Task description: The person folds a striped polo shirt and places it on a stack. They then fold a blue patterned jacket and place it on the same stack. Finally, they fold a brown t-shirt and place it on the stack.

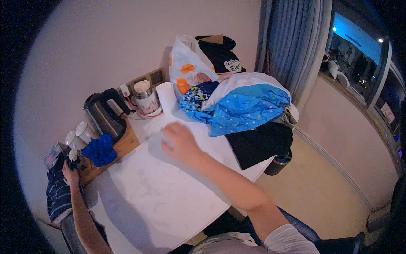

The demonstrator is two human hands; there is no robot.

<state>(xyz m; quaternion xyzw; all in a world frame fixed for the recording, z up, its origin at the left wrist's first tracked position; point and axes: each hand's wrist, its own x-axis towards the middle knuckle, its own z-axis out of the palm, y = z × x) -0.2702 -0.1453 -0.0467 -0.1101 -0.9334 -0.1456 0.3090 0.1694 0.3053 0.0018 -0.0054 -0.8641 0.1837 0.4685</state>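
My right hand (179,140) is over the middle of the white tabletop (144,190), its fingers curled; it is blurred, and I cannot tell whether they are clamped on anything or touching the surface. A greyish patch shows just beside the fingers, too unclear to name. My left hand (70,174) is at the far left, against the striped cloth (59,192), fingers slightly apart; I cannot tell whether they grip it. The cloth lies at the tabletop's left edge, beside a white flower (74,154). Near that hand, a blue cloth (100,151) lies partly on a wooden board (127,144), with two white cups (80,134) and a dark kettle (109,116) behind. Farther right along the wall stand a flask (148,105) and a white roll (168,96). A spotted bag (190,70) and a black bag (220,54) sit behind blue clothes (247,110), which are heaped at the far right corner, over black fabric (264,144) that reaches the tabletop's edge.
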